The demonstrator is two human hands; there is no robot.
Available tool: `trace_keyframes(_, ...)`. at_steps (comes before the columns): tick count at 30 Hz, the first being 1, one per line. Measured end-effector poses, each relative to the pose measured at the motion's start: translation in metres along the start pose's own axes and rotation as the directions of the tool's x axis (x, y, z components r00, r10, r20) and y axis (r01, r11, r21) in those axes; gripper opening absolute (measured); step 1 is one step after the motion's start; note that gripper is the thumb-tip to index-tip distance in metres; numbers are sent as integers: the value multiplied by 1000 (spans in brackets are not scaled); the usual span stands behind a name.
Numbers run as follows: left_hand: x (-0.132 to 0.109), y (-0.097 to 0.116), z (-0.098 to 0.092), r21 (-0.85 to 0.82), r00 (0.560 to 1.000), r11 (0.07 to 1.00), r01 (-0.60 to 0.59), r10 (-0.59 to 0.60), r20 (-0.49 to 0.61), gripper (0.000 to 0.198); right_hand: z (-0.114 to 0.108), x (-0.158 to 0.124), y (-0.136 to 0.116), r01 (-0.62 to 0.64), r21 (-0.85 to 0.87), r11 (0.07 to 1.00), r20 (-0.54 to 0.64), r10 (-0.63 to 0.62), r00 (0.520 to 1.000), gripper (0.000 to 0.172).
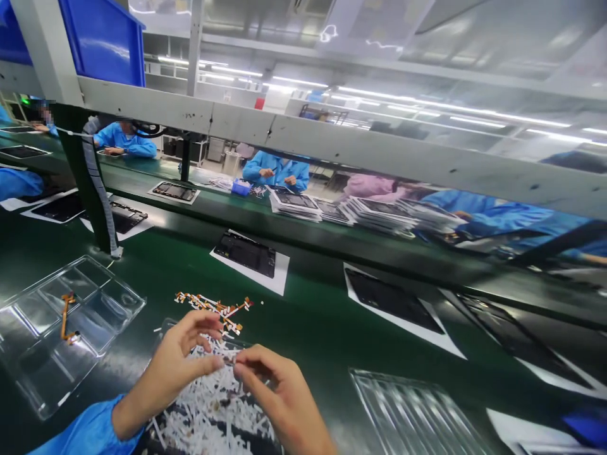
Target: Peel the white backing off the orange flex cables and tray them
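My left hand (183, 354) is over a heap of white paper-like strips (213, 404), its fingers curved and parted from the thumb. Close beside its thumb tip, my right hand (287, 392) pinches something small between thumb and forefinger, too small to make out. Small dark bits are mixed into the strips, which lie in a clear tray mostly hidden beneath them. Just beyond my hands is a loose pile of orange flex cables (218, 308) with white tabs. On the left, one longer orange flex cable (66, 319) rests in a clear compartment tray (33, 341).
Black device housings (246, 253) on white sheets lie along the green bench (313, 322). A ribbed clear tray (417, 411) is at right. A post (95, 183) with a grey hose stands at left. People in blue sit across, behind stacked housings (379, 212).
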State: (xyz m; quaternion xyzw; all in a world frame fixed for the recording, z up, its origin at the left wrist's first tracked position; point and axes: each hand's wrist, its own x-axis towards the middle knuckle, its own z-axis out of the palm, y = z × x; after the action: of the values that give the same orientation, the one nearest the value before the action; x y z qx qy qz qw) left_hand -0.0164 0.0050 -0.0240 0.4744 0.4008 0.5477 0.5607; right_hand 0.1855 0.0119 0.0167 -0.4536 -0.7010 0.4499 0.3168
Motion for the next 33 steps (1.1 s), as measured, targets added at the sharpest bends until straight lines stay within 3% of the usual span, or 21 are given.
trace_keyframes(1, -1, -3, 0, 22, 999, 999, 23, -23, 25, 46, 0, -1, 2, -2, 11, 1000, -5, 2, 1000, 29)
trace_keyframes(5, -4, -5, 4, 283, 995, 958, 40, -63, 73, 12, 2, -5, 11, -1, 53, 999, -9, 1, 1000, 30)
trace_keyframes(9, -7, 6, 9, 484, 995, 872, -76, 32, 98, 10, 5, -4, 18, 66, 8, 998, -41, -66, 997, 24)
trace_keyframes(13, -6, 9, 8, 495, 988, 859, -130, 68, 142, 11, 5, -3, 19, 114, -27, 993, -57, -116, 992, 22)
trace_keyframes(15, -6, 5, 7, 490, 985, 854, -174, 155, 78, 13, 5, -4, 17, 76, 34, 997, -106, -72, 992, 25)
trace_keyframes(18, -9, -4, 9, 550, 934, 784, -287, 357, -21, 12, 7, -5, 15, -50, 215, 975, -176, 89, 980, 30)
trace_keyframes(20, -12, -8, 13, 571, 895, 729, -378, 445, 25, 13, 10, -5, 13, -85, 318, 944, -175, 146, 974, 31)
trace_keyframes(25, -14, -7, 21, 612, 855, 648, -453, 511, 90, 12, 18, -7, 12, -48, 365, 930, -130, 102, 986, 28)
trace_keyframes(33, -13, -7, 25, 743, 771, 451, -495, 621, 137, 13, 24, -10, 22, 50, 189, 981, -168, -18, 986, 20)
